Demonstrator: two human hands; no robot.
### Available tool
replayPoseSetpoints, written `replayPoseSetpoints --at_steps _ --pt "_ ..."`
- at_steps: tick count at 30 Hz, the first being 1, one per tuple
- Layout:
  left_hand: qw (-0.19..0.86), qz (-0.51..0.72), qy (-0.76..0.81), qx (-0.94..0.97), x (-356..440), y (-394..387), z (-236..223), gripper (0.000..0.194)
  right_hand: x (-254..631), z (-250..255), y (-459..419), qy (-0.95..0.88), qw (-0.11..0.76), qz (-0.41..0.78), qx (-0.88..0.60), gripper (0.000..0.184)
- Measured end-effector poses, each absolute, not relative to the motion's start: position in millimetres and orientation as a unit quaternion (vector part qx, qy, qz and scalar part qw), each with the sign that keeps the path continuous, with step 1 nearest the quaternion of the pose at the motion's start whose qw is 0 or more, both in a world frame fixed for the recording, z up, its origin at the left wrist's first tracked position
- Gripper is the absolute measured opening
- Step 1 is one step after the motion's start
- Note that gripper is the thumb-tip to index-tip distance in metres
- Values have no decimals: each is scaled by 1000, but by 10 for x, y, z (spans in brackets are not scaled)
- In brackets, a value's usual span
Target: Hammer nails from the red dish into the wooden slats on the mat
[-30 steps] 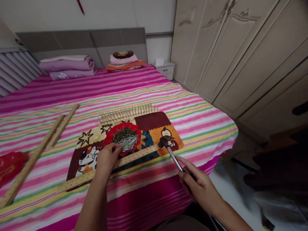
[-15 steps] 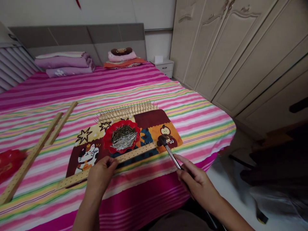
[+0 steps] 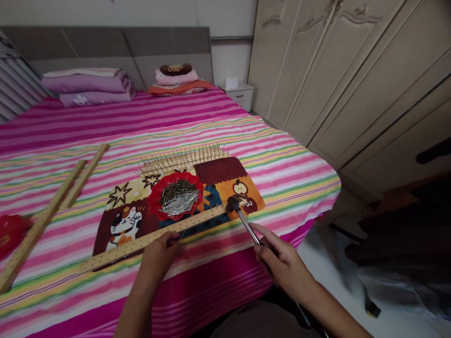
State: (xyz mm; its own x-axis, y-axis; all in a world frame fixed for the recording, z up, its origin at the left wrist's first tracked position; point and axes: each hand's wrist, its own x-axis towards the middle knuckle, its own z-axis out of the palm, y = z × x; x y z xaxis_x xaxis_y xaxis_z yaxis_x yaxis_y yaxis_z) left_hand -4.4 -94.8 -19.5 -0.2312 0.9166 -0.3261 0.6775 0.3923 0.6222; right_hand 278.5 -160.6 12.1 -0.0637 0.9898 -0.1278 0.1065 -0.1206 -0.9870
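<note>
My right hand [image 3: 282,260] is wrapped round the dark grip of a hammer [image 3: 248,228]. Its head rests at the right end of a wooden strip [image 3: 141,241] dotted with small holes. Along the near side of that strip, my left hand [image 3: 161,252] is closed in a pinch, with a thin nail [image 3: 182,235] sticking out from its fingertips. The strip lies slantwise across a patterned mat [image 3: 215,170]; a few nails stand upright in it near the hammer head. Just behind it, a red scalloped bowl [image 3: 153,203] holds many loose nails [image 3: 179,196].
Beyond the bowl lies another strip [image 3: 183,158], bristling with upright nails. Two more wooden strips [image 3: 42,220] lie on the left beside a red dish [image 3: 12,232]. Everything rests on a striped bed [image 3: 296,188]; wardrobes [image 3: 317,70] stand to the right.
My left hand has moved slightly right and down, off the strip to its near side, with the nail now showing. The hammer stays at the strip's right end. The view has shifted slightly.
</note>
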Motion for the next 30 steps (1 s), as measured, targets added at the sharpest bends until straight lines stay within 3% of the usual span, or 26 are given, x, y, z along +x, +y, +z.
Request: replayPoseSetpoints --at_steps 4,7,18,30 --pt "502 269 680 462 110 -981 -283 26 2802 119 -1608 -511 420 521 -539 47" --pt "538 323 646 435 283 -955 -246 30 2814 116 -1607 -509 426 522 -535 47" --pt "481 449 608 443 663 -484 -179 38 2835 103 -1613 -475 433 537 -546 48" --pt "367 383 669 520 698 -475 -290 28 2873 115 -1572 -478 434 526 -553 48"
